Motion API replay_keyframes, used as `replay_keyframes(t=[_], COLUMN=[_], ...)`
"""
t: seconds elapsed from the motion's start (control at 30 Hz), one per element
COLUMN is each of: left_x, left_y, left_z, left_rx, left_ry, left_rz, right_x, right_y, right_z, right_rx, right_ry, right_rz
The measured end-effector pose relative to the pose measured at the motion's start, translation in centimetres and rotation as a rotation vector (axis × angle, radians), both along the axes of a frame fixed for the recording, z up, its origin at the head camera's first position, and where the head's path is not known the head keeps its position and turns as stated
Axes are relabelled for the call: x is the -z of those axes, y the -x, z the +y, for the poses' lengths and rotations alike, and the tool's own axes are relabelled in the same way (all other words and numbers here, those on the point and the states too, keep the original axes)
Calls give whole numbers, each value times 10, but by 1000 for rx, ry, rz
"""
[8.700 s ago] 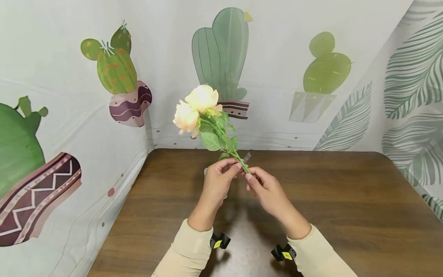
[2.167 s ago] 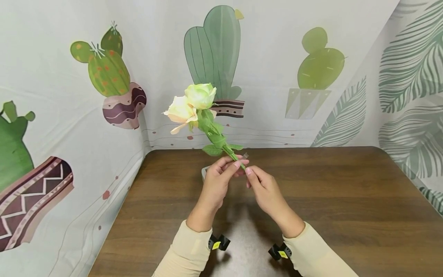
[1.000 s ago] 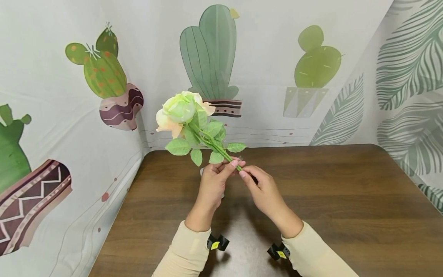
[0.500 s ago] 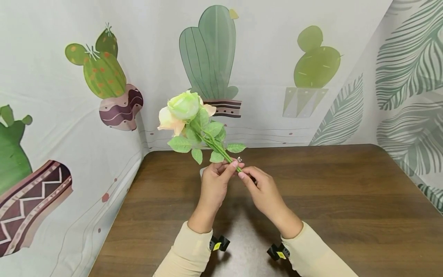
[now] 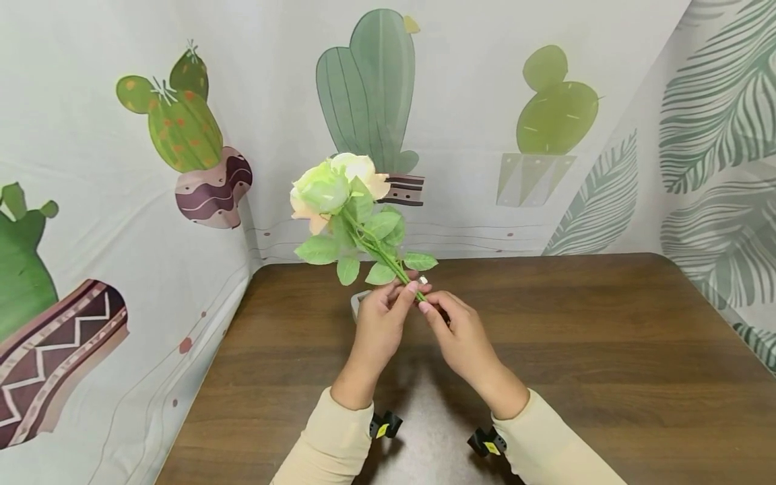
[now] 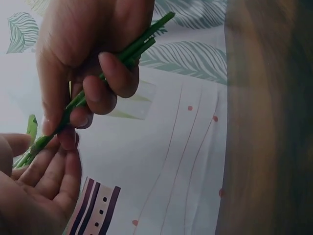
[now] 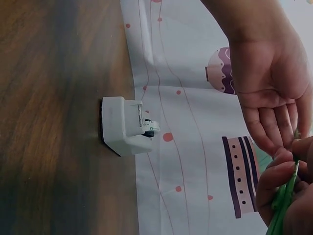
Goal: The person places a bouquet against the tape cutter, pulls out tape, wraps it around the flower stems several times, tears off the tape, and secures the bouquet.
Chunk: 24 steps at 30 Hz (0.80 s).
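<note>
Cream and pale green roses point(image 5: 327, 185) with leafy green stems lean to the upper left in the head view. My left hand point(image 5: 377, 330) pinches the stems between thumb and fingers just below the leaves. Lower down, my right hand point(image 5: 469, 340) grips the same stems near their bottoms; in the left wrist view its fingers curl round the stems point(image 6: 142, 46), whose cut ends poke out past the hand. A small shiny clear strip point(image 5: 423, 279) glints by my left fingertips. The hands cover part of the stems.
A grey-white tape dispenser point(image 7: 117, 127) stands on the brown wooden table point(image 5: 576, 350), mostly hidden behind my left hand in the head view. A white cloth point(image 5: 473, 81) printed with cacti and leaves hangs behind and at the left.
The roses have turned about their stems between my fingers, bringing a greenish bloom to the front; over the last half second the blooms shift slightly right. Both hands stay nearly in place, still holding the stems.
</note>
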State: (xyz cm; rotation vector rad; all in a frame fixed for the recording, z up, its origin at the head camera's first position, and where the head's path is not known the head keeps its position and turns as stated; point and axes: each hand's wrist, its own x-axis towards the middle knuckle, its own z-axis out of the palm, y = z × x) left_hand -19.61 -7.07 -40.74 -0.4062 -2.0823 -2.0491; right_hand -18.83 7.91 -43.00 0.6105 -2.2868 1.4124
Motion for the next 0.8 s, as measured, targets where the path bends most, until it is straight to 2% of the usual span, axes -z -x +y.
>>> replay_keyframes(t=[0.23, 0.4, 0.53, 0.8], left_x=[-1, -2, -2, -2], left_y=[0, -1, -1, -3], left_z=[1, 1, 0, 0], left_rx=[46, 90, 102, 133], left_ry=[17, -3, 17, -28], left_rz=[0, -28, -15, -29], right_x=[-1, -1, -2, -2], right_y=[0, 0, -1, 0], right_z=[1, 1, 2, 2], right_rx=[-5, -43, -62, -30], right_ry=[30, 58, 77, 52], right_rz=[-11, -77, -117, -55])
